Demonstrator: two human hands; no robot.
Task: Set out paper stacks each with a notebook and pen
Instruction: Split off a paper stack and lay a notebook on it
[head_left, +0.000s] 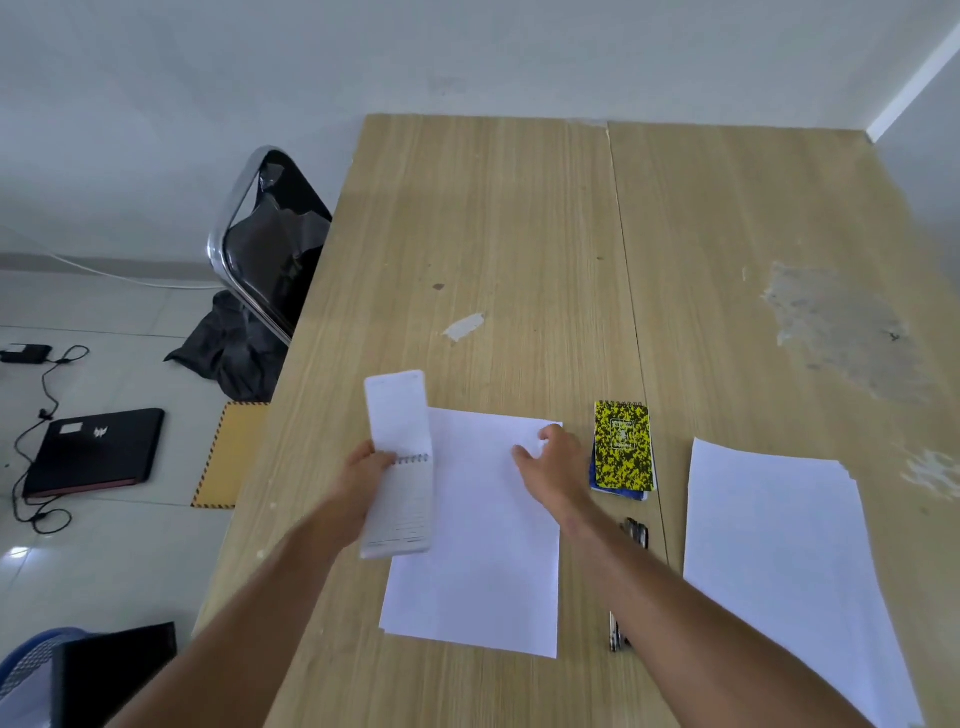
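Observation:
A white spiral notebook (399, 467), flipped open, is gripped at its wire binding by my left hand (363, 480) above the left edge of a white paper stack (478, 561). My right hand (550, 467) rests on the stack's far right corner, fingers curled at the paper's edge. To the right, a yellow-and-black speckled notebook (622, 444) lies on top of a blue one (618, 491). Dark pens (636, 532) lie just below them, partly hidden by my right forearm. A second, bigger paper stack (779, 561) sits at the right.
The wooden table (519, 234) runs to the far wall and has worn patches at the right. Left of it stand a black chair (270, 244), a closed laptop (93, 452) with cables on the tiled floor, and a yellow mat (228, 457).

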